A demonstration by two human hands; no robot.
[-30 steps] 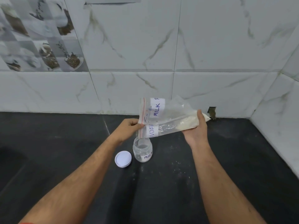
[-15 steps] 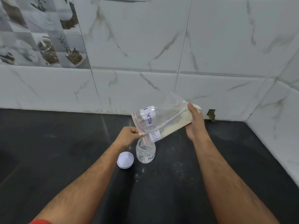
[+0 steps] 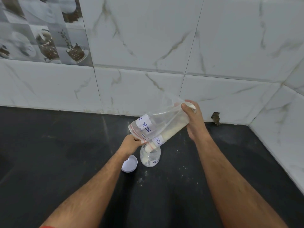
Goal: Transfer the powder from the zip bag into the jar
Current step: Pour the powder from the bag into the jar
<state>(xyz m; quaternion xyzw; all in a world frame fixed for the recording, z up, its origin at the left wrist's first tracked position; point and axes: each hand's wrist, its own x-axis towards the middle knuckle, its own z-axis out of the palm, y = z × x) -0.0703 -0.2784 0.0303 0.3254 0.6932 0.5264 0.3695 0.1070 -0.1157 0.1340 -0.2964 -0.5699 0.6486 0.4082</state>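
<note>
A dark table point(image 3: 65, 153) is being backed by pale marble-veined wall tiles point(image 3: 164, 38). Above its middle, a clear zip bag point(image 3: 162, 125) is being held tilted, its red-striped mouth pointing down and left into the jar point(image 3: 150, 156). Blue handwriting is showing on the bag's white labels, only partly readable. Pale powder point(image 3: 171, 131) is being gathered along the bag's lower edge and is being passed into the jar, where some is already lying. The bag's raised far corner is being gripped by the right hand point(image 3: 194, 120), fingers curled round it. The mouth edge is being pinched by the left hand point(image 3: 131, 143); its fingertips are hidden. A white lid point(image 3: 129, 165) is lying just left of the jar.
</note>
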